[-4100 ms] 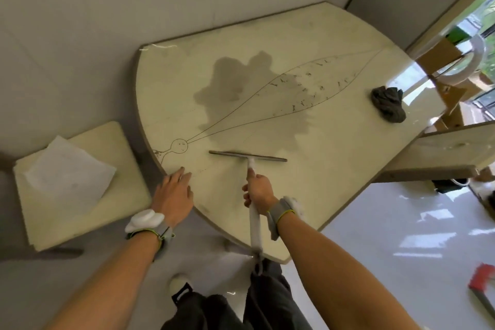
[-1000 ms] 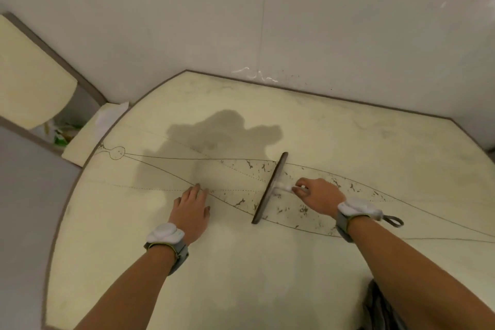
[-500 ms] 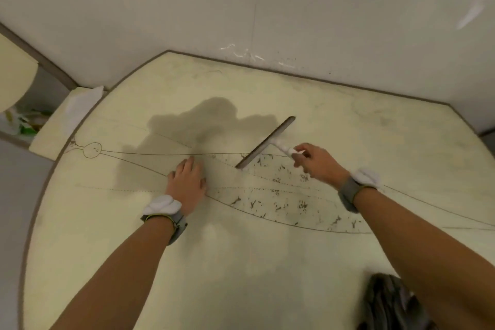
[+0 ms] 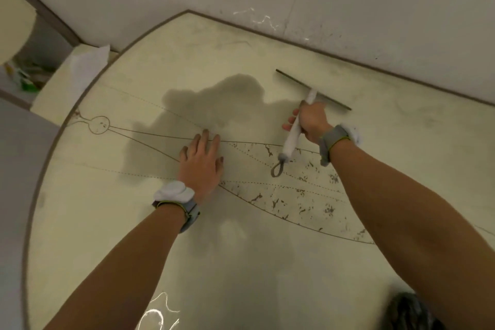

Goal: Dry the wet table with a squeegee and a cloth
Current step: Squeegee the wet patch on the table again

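Note:
A pale rounded table [image 4: 112, 222] carries a dark wet patch [image 4: 214, 110] near its middle, crossed by thin drawn lines. My right hand [image 4: 312, 120] grips the white handle of a squeegee [image 4: 293, 134]; its dark blade lies on the table just beyond the patch, close to the wall. My left hand [image 4: 202, 162] rests flat on the tabletop at the near edge of the wet patch, fingers straight. A dark crumpled cloth [image 4: 412, 313] sits at the bottom right corner, partly cut off by the frame.
A grey wall [image 4: 348, 2] runs along the far edge of the table. To the left stands a lower pale surface [image 4: 53, 96] with a white sheet [image 4: 85, 67] on it. A glint of water [image 4: 158, 316] shows at the table's near edge.
My right hand has carried the squeegee farther from me and to the right, and turned the blade so it lies beyond the wet patch. My left hand stays flat.

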Motion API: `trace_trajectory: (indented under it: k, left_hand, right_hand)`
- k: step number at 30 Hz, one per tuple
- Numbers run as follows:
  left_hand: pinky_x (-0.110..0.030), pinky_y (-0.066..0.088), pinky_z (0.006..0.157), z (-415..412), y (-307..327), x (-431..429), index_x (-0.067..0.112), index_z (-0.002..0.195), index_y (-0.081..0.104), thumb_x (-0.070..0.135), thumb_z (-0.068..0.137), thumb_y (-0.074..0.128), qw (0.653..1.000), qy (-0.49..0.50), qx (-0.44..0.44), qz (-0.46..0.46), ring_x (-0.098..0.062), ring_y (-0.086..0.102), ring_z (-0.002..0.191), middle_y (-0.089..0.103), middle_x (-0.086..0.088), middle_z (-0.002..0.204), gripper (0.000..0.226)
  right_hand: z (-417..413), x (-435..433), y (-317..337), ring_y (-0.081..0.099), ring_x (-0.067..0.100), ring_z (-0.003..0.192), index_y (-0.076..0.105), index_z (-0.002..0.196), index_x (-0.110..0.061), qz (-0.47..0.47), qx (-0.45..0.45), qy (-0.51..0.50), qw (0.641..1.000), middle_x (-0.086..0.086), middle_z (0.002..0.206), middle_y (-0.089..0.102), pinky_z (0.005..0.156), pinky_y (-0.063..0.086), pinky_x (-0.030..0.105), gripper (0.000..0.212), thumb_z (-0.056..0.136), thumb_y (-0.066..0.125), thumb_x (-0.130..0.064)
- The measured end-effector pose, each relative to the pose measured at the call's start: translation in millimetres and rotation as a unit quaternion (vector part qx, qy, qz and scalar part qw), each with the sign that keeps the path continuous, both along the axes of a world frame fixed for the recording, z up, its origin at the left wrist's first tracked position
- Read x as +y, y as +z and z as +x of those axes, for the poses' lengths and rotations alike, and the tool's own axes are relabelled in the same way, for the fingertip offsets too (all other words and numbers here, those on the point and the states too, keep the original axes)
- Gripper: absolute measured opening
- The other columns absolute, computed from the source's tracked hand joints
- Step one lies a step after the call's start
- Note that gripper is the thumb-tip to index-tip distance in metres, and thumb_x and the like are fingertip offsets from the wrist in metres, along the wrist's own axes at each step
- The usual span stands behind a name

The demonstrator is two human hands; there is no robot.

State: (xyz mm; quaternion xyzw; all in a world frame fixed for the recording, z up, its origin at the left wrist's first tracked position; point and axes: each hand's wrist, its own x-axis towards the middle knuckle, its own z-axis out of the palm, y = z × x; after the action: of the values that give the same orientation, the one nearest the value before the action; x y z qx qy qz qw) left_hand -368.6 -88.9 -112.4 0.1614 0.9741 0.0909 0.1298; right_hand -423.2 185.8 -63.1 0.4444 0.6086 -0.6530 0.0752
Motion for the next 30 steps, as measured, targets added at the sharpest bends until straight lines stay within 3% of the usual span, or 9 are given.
trace_trajectory:
  k: [7,12,16,21,28,30]
  left_hand:
    - [-0.051,0.03,0.109,5,4,-11,0.016,0.15,0.033,0.033,0.096,0.049,1.0,0.0,0.007,-0.005,-0.033,0.032,0.141,0.028,-0.013,0.157,0.058]
    - [-0.052,0.032,0.106,7,0,-26,0.012,0.147,0.037,0.031,0.094,0.053,1.0,0.006,-0.001,-0.02,-0.035,0.035,0.138,0.031,-0.016,0.155,0.059]
    - [-0.051,0.032,0.106,7,-2,-30,0.012,0.147,0.037,0.031,0.094,0.052,1.0,0.005,-0.001,-0.014,-0.034,0.033,0.139,0.029,-0.015,0.155,0.058]
    - [-0.046,0.026,0.11,2,-1,-30,0.016,0.15,0.027,0.035,0.098,0.042,1.0,0.001,-0.01,-0.011,-0.029,0.023,0.144,0.019,-0.01,0.16,0.057]
    - [-0.048,0.03,0.109,-6,0,-53,0.013,0.149,0.032,0.032,0.098,0.044,0.999,0.019,0.029,0.031,-0.034,0.029,0.141,0.027,-0.015,0.157,0.056]
    - [-0.05,0.032,0.108,-7,-6,-58,0.014,0.148,0.034,0.035,0.098,0.038,0.999,0.03,0.03,0.026,-0.033,0.031,0.14,0.03,-0.014,0.156,0.055]
  right_hand:
    - [70,-91,-3,0.054,0.02,0.06,0.027,0.121,-0.019,-0.012,0.016,-0.019,1.0,0.009,0.096,0.046,0.046,0.057,0.038,0.018,0.107,0.036,-0.024]
    - [105,-129,2,0.051,0.021,0.059,0.031,0.117,-0.016,-0.056,0.021,-0.008,0.998,0.012,0.098,0.042,0.041,0.056,0.04,0.014,0.105,0.038,-0.02]
    - [116,-121,9,0.054,0.021,0.058,0.032,0.115,-0.017,-0.01,0.066,0.031,0.997,0.014,0.104,0.043,0.043,0.056,0.04,0.013,0.105,0.039,-0.02]
    - [48,-64,17,0.058,0.021,0.063,0.032,0.118,-0.014,0.051,0.076,0.05,0.995,0.011,0.108,0.05,0.045,0.057,0.036,0.02,0.106,0.04,-0.028]
    - [-77,-47,-1,0.06,0.022,0.066,0.035,0.136,0.001,0.07,0.053,0.071,0.994,0.016,0.112,0.049,0.045,0.057,0.033,0.039,0.107,0.038,-0.025]
    - [-85,-58,-11,0.06,0.02,0.064,0.038,0.132,-0.001,0.074,0.045,0.083,0.993,0.014,0.108,0.051,0.045,0.056,0.031,0.036,0.107,0.038,-0.027]
